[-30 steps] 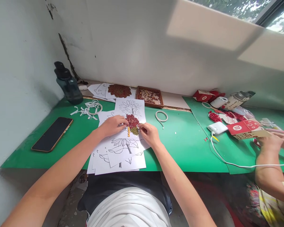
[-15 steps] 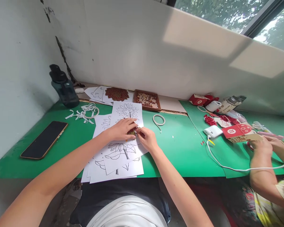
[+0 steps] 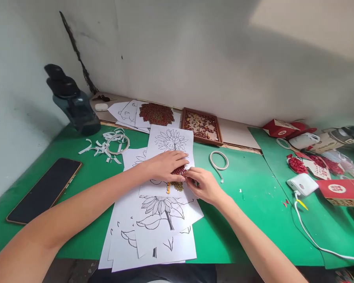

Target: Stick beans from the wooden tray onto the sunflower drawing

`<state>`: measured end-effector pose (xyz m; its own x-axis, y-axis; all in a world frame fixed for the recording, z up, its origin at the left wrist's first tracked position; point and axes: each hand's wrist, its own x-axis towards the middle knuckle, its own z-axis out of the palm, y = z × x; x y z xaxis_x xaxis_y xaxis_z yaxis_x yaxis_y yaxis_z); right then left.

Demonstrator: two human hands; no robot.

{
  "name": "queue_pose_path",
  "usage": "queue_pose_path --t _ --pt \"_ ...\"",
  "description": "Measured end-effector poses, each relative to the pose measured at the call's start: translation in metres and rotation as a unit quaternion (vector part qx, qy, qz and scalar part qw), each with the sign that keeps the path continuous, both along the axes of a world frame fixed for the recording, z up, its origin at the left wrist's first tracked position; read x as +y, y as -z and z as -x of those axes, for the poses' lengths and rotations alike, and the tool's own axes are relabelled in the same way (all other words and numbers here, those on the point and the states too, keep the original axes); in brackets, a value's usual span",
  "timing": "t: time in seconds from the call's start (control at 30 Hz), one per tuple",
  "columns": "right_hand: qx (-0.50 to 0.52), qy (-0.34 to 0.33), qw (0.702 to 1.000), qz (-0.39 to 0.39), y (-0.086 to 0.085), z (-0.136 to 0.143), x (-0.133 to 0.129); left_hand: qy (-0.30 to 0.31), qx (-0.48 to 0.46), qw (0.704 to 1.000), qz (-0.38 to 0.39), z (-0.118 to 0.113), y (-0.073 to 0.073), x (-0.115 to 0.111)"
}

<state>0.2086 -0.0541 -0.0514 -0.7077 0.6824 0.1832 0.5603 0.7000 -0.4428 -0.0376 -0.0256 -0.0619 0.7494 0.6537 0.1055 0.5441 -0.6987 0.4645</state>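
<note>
A sheet with a black line drawing of a flower (image 3: 172, 137) lies on top of several other drawn sheets (image 3: 155, 232). My left hand (image 3: 168, 167) rests on it, palm down with the fingers stretched out. Small dark red bean-like pieces (image 3: 179, 170) show between its thumb and fingers. Just below the thumb are greenish pieces (image 3: 177, 186) and a short row of yellow ones (image 3: 168, 188). At the right edge of this cluster, my right hand (image 3: 203, 182) has thumb and fingertips pinched together. Whatever is in that pinch is too small to make out.
Behind the sheets stand a brown tray (image 3: 202, 139) of loose pieces and a card covered in red ones (image 3: 157, 114). A phone (image 3: 44, 188), a bottle (image 3: 76, 106), tape ring and paper scraps (image 3: 102, 147) lie left. Rightward are a coiled cord (image 3: 219, 161), white charger (image 3: 302, 184) and red box (image 3: 339, 191).
The view has shifted closer and tilted down, and the co-worker's hands are out of sight at the right. Both my hands stay at the cluster, the right still pinched beside the left.
</note>
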Motion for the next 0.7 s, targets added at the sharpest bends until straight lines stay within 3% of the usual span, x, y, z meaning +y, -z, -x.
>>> queue_pose_path --t 0.17,0.3,0.47,0.7 --pt "0.03 -0.046 0.998 -0.027 0.008 0.001 0.009 0.006 -0.02 1.0 0.02 0.009 0.014 0.012" --pt "0.074 -0.037 0.996 -0.02 0.013 0.0 0.011 0.004 -0.022 0.999 0.024 0.014 0.02 0.017" --pt "0.107 -0.015 0.994 0.026 0.014 -0.002 0.014 -0.009 -0.024 0.999 0.043 0.012 0.02 0.02" --pt "0.096 -0.014 0.995 0.02 0.015 -0.005 0.01 0.003 -0.019 0.998 0.052 0.011 0.017 0.021"
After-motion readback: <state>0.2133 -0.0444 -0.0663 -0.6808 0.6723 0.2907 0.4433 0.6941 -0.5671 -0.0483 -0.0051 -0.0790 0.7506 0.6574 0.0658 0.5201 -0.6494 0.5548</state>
